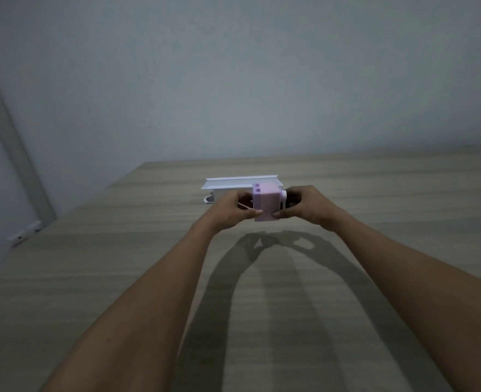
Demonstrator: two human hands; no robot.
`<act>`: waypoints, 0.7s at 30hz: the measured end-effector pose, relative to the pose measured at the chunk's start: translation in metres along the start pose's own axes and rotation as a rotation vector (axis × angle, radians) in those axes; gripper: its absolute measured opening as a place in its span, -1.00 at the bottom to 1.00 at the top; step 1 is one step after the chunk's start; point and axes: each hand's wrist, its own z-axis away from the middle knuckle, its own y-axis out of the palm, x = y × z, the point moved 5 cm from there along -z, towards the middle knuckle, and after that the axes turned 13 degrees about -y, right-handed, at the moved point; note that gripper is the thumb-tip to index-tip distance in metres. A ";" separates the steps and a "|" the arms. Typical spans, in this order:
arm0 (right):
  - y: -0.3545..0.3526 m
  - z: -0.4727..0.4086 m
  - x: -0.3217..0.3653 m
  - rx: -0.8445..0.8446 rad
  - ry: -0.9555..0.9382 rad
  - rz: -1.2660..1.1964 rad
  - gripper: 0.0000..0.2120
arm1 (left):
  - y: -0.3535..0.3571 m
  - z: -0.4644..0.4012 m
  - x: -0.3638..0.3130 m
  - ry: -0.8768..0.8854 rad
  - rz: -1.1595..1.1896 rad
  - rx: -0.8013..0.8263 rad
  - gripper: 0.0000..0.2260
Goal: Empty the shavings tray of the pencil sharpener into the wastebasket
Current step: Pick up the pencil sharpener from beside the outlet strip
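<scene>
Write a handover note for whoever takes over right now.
Left hand: gripping the left side of the small pink plastic pencil sharpener.
Right hand: gripping its right side, by the crank end.
The sharpener is held above the wood-grain table, in front of a white rectangular container.
Done: sharpener picked up.
Left: pull out the shavings tray and empty it; no wastebasket clearly in view.

Pink-lilac sharpener (266,203), white bin (233,183) behind, wood-grain tan table (120,278), grey-blue wall (233,80)

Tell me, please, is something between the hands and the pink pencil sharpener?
Nothing visible. The left hand and the right hand already grip the pencil sharpener from both sides, above the table. No wastebasket shows in this view.
</scene>
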 end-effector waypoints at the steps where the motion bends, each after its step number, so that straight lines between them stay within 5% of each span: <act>1: 0.001 0.009 0.008 0.015 -0.003 -0.001 -0.68 | 0.000 0.011 -0.001 -0.002 -0.003 0.007 -0.65; 21: 0.042 0.116 0.009 0.084 0.056 0.019 -0.61 | 0.048 0.121 0.029 -0.056 -0.003 0.065 -0.63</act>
